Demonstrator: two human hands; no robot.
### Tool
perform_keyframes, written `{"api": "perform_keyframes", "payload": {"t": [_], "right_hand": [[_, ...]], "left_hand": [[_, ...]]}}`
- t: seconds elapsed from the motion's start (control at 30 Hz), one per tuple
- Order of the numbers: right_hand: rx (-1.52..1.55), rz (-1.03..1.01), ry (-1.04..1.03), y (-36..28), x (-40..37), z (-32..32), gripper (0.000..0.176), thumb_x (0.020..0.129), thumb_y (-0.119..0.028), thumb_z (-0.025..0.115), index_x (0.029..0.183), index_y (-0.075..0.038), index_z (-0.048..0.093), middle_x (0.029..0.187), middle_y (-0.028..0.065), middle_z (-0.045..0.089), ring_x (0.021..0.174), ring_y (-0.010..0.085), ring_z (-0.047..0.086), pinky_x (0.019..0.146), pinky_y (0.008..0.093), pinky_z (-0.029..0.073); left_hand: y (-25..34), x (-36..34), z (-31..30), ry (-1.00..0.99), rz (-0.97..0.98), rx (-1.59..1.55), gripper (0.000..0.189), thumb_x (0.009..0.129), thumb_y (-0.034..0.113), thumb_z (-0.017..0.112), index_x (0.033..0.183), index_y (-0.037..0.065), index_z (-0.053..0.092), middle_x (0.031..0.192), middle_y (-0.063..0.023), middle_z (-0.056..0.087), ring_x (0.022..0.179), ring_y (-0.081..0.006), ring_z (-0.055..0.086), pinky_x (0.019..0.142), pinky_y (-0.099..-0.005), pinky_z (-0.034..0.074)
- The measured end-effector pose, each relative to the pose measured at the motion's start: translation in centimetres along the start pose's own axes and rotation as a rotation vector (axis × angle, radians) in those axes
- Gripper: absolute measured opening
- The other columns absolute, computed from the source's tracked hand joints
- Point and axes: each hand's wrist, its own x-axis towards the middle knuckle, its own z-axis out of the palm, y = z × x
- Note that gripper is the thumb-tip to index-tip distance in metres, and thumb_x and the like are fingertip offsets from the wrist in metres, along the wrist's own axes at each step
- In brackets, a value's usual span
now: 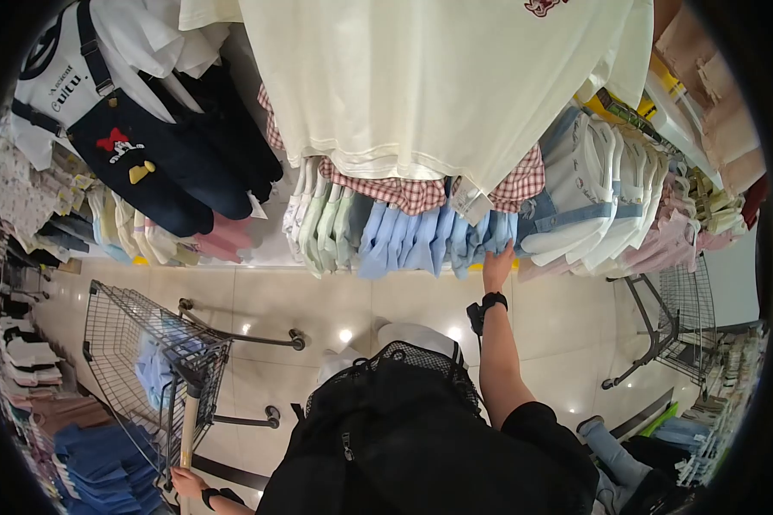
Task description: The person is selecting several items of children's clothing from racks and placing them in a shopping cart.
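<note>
My left hand (pixel 187 482) is wrapped around the handle (pixel 190 421) of a wire shopping cart (pixel 137 343). A crumpled light blue garment (pixel 159 365) lies in the cart. My right hand (pixel 498 266) reaches forward to the rack, its fingers closed at the lower edge of a blue denim garment (pixel 496 230); the fingertips are partly hidden. Left of it hang several light blue shirts (pixel 408 240), then pale green and white ones (pixel 326 223). White tops with denim parts (pixel 593 206) hang to the right.
A large cream T-shirt (pixel 438 86) hangs above the rack over red checked shorts (pixel 395 190). Navy overalls (pixel 137 146) hang at upper left. Another cart (pixel 683 309) stands at right. Folded blue clothes (pixel 103 468) lie at lower left. Someone's jeans-clad leg (pixel 614 455) shows at lower right.
</note>
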Motion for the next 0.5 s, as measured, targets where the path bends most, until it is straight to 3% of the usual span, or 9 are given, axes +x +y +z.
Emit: {"api": "perform_keyframes", "payload": {"t": [0.07, 0.13, 0.2, 0.23, 0.3, 0.37, 0.4, 0.47, 0.5], "right_hand": [[-0.106, -0.305, -0.036, 0.9, 0.3, 2.6, 0.071, 0.068, -0.007, 0.058, 0.129, -0.002, 0.023, 0.127, 0.0225, 0.031, 0.115, 0.0352, 0.032, 0.094, 0.0384, 0.030], [0.052, -0.329, -0.571, -1.7, -1.4, 2.5, 0.074, 0.067, -0.008, 0.058, 0.131, -0.007, 0.022, 0.124, 0.0193, 0.038, 0.108, 0.0311, 0.042, 0.090, 0.0361, 0.035], [0.129, -0.212, -0.926, -2.4, -2.2, 2.6, 0.060, 0.068, -0.012, 0.057, 0.124, -0.008, 0.036, 0.112, 0.0160, 0.050, 0.095, 0.0290, 0.052, 0.083, 0.0343, 0.041], [0.126, -0.215, -0.920, -2.3, -2.1, 2.4, 0.060, 0.068, -0.012, 0.057, 0.124, -0.008, 0.036, 0.112, 0.0160, 0.050, 0.095, 0.0290, 0.052, 0.083, 0.0343, 0.041], [0.039, -0.465, -0.897, -0.5, -2.8, 3.0, 0.043, 0.070, -0.017, 0.054, 0.111, -0.006, 0.051, 0.098, 0.0152, 0.058, 0.083, 0.0294, 0.056, 0.076, 0.0345, 0.044], [-0.046, -0.423, -0.856, 1.9, -3.2, 2.0, 0.032, 0.072, -0.020, 0.053, 0.100, -0.005, 0.058, 0.095, 0.0142, 0.060, 0.086, 0.0261, 0.057, 0.075, 0.0325, 0.045], [-0.148, -0.530, -0.825, 4.7, -3.2, 2.2, 0.031, 0.072, -0.021, 0.053, 0.099, -0.005, 0.058, 0.090, 0.0140, 0.061, 0.083, 0.0269, 0.057, 0.072, 0.0324, 0.046], [-0.072, -0.270, -0.915, 9.3, -3.8, 0.0, 0.027, 0.070, -0.011, 0.055, 0.095, -0.005, 0.059, 0.072, 0.0097, 0.061, 0.062, 0.0185, 0.059, 0.057, 0.0295, 0.047], [-0.091, -0.264, -0.913, 13.6, -3.9, -0.1, 0.026, 0.069, -0.007, 0.055, 0.095, -0.004, 0.059, 0.068, 0.0083, 0.060, 0.058, 0.0144, 0.057, 0.053, 0.0266, 0.046]], "left_hand": [[0.1, 0.0, 0.5, -0.019, -0.007, -0.029, 0.043, 0.087, 0.032, 0.032, 0.096, 0.001, 0.060, 0.080, -0.0182, 0.061, 0.071, -0.0346, 0.056, 0.061, -0.0420, 0.044], [0.1, 0.0, 0.0, -0.052, -0.011, -0.006, 0.043, 0.087, 0.032, 0.032, 0.096, 0.001, 0.060, 0.081, -0.0178, 0.061, 0.072, -0.0344, 0.056, 0.061, -0.0419, 0.044], [1.0, 0.1, -0.2, -0.037, -0.021, 0.009, 0.044, 0.087, 0.033, 0.032, 0.096, 0.001, 0.060, 0.081, -0.0176, 0.061, 0.071, -0.0346, 0.056, 0.061, -0.0425, 0.044], [1.8, 0.2, -0.9, -0.106, -0.062, 0.039, 0.044, 0.087, 0.034, 0.032, 0.096, 0.001, 0.060, 0.080, -0.0176, 0.061, 0.071, -0.0345, 0.057, 0.061, -0.0423, 0.044], [1.1, -0.1, 1.0, -0.064, -0.039, -0.002, 0.046, 0.087, 0.036, 0.029, 0.096, 0.003, 0.060, 0.080, -0.0171, 0.061, 0.071, -0.0348, 0.057, 0.061, -0.0432, 0.044], [0.6, -0.1, 1.2, -0.027, -0.034, -0.038, 0.048, 0.087, 0.038, 0.027, 0.095, 0.005, 0.060, 0.080, -0.0164, 0.061, 0.072, -0.0353, 0.056, 0.060, -0.0449, 0.043], [0.7, 0.0, 1.1, -0.025, -0.033, -0.036, 0.048, 0.087, 0.038, 0.027, 0.095, 0.005, 0.060, 0.080, -0.0164, 0.061, 0.072, -0.0353, 0.056, 0.060, -0.0449, 0.043], [0.9, -0.1, 1.1, -0.005, -0.036, -0.022, 0.048, 0.087, 0.038, 0.027, 0.094, 0.005, 0.061, 0.079, -0.0157, 0.061, 0.071, -0.0357, 0.056, 0.060, -0.0449, 0.043], [1.4, -0.3, 1.6, -0.004, -0.034, -0.032, 0.048, 0.087, 0.038, 0.027, 0.094, 0.005, 0.061, 0.079, -0.0157, 0.061, 0.071, -0.0357, 0.056, 0.060, -0.0449, 0.043]]}}
